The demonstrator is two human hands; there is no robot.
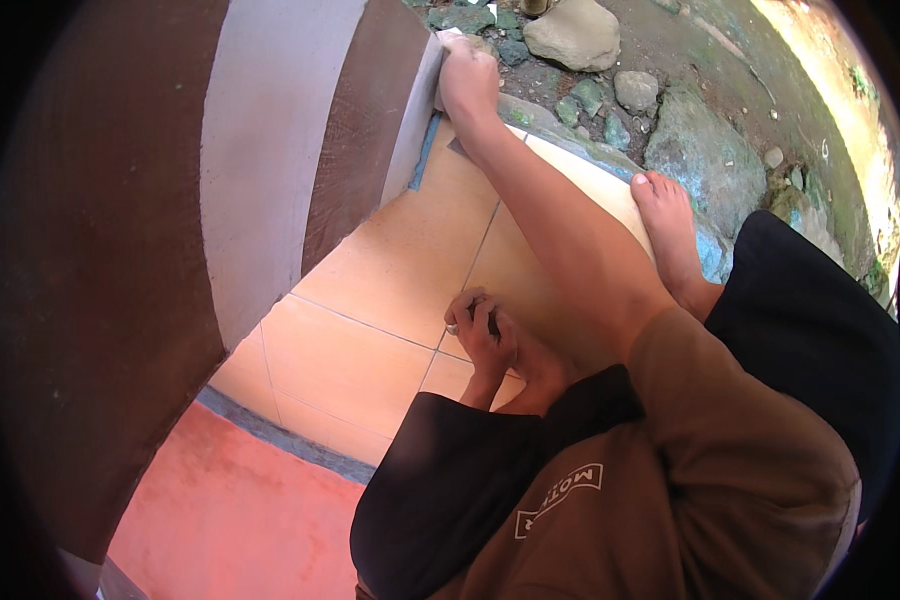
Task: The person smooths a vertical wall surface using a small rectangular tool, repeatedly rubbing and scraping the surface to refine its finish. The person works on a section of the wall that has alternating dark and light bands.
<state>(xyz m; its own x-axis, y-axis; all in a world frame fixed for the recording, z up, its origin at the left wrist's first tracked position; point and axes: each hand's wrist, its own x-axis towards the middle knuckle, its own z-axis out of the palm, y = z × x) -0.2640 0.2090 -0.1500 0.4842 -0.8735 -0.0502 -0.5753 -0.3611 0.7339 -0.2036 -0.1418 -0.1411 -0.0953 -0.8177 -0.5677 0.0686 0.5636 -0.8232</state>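
My right hand (469,82) reaches far forward to the outer corner of a painted wall. Its fingers are closed on a small white piece (452,34), mostly hidden, whose material I cannot make out. That piece is against or right beside the wall's pale end strip (410,125). Close to my body, my left hand (485,330) is held low by my left foot (538,372). Its fingers are curled, with a ring (452,328) on one of them. Whether anything lies inside them is hidden. I cannot tell if this hand touches the foot.
The wall (100,250) carries brown and pale bands along my left. Beige tiles (340,350) lie below, with a red floor (240,510) beyond a dark grey strip (285,440). My right foot (667,225) is at the tile edge, beside rocks (705,150) and soil.
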